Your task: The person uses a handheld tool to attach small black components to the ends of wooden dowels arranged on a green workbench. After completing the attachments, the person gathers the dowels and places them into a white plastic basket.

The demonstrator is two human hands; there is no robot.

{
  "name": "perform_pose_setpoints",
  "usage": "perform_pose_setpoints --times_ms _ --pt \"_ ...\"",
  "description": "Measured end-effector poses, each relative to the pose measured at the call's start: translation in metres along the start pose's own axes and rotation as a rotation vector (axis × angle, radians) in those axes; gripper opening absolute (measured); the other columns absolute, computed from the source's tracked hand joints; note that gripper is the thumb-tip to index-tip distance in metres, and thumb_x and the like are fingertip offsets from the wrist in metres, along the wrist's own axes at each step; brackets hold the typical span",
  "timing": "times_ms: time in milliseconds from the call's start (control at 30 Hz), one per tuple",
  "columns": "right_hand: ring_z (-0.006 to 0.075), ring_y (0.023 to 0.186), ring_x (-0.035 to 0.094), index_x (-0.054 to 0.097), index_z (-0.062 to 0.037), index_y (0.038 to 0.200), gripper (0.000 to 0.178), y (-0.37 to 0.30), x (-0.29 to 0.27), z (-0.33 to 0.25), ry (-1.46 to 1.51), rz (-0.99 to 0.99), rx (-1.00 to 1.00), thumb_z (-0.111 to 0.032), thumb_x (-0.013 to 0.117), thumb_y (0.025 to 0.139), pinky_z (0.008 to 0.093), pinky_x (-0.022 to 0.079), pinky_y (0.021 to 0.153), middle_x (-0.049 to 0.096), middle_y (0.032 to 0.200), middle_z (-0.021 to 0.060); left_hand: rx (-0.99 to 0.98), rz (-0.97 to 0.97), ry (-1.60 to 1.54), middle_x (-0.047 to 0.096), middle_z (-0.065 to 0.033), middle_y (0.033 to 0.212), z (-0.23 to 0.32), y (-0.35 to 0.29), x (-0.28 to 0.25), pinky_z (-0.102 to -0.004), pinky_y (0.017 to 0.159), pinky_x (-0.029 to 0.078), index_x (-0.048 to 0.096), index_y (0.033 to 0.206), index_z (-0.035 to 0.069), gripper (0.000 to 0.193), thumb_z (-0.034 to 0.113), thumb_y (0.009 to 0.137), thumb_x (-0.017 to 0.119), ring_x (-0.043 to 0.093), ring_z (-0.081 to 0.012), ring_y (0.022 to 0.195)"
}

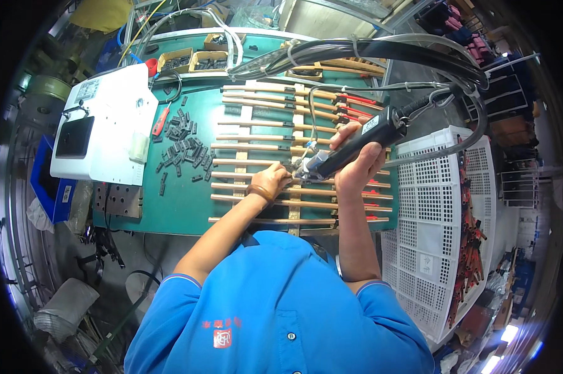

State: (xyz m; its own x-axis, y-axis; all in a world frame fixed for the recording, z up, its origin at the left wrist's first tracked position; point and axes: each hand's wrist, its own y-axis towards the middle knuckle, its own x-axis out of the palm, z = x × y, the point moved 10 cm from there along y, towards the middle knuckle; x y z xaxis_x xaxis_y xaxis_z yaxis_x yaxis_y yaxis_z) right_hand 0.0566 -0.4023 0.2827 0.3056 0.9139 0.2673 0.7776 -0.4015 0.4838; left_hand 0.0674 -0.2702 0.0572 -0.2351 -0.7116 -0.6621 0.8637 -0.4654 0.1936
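Note:
My right hand (360, 167) is wrapped round a thick black power screwdriver (372, 134), tilted so its silver nose points down and left. That nose meets one of several slim wooden rods (244, 162), which lie side by side across pale wooden rails (294, 212). Beside the nose, my left hand (270, 179) pinches at the same spot; its fingertips hide what they hold. The rods carry small black clips, and many have red parts at their right ends. Loose black clips (185, 146) are heaped on the green table (188, 209) left of the rods.
Thick black cables (381, 50) arch from the screwdriver over the table's far side. A white machine (107, 134) and a red-handled tool (161, 121) are at the left. Yellow boxes (208, 61) of dark parts stand at the back. A white crate (418, 230) stands right.

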Motion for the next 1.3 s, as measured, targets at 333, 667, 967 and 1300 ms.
perform_pose_setpoints --times_ms 333,667,967,1300 --pt "0.0101 0.063 0.053 0.043 0.0011 0.111 0.035 -0.006 -0.001 0.013 -0.114 0.157 0.036 0.011 0.058 0.081 0.0248 0.047 0.059 0.056 0.077 0.0062 -0.049 -0.034 0.000 0.061 -0.0019 0.092 -0.003 0.001 0.002 -0.0381 0.065 0.051 0.065 0.086 0.013 0.016 0.022 0.075 0.072 0.063 -0.0285 0.078" --pt "0.0078 0.077 0.055 0.045 0.0020 0.110 0.037 -0.024 -0.002 0.032 -0.112 0.093 0.023 0.015 0.057 0.078 0.0211 0.050 0.068 0.055 0.093 0.0060 -0.078 -0.100 0.076 0.058 -0.0042 0.095 -0.007 0.000 0.006 -0.0434 0.064 0.051 0.059 0.084 0.011 0.018 0.028 0.080 0.066 0.062 -0.0323 0.077" --pt "0.0087 0.071 0.054 0.044 0.0009 0.110 0.033 -0.029 0.001 0.029 -0.077 0.044 0.019 0.011 0.057 0.080 0.0220 0.049 0.064 0.055 0.087 0.0062 -0.053 -0.096 0.094 0.058 -0.0049 0.097 -0.008 -0.001 0.009 -0.0433 0.064 0.052 0.061 0.088 0.012 0.019 0.028 0.080 0.065 0.063 -0.0327 0.076" --pt "0.0091 0.071 0.053 0.042 0.0005 0.112 0.036 -0.034 0.003 0.029 -0.092 0.057 0.011 0.010 0.056 0.081 0.0229 0.049 0.064 0.054 0.087 0.0074 -0.073 -0.131 0.142 0.059 -0.0051 0.099 0.000 0.000 0.002 -0.0427 0.064 0.052 0.063 0.094 0.014 0.019 0.027 0.080 0.065 0.063 -0.0320 0.075"
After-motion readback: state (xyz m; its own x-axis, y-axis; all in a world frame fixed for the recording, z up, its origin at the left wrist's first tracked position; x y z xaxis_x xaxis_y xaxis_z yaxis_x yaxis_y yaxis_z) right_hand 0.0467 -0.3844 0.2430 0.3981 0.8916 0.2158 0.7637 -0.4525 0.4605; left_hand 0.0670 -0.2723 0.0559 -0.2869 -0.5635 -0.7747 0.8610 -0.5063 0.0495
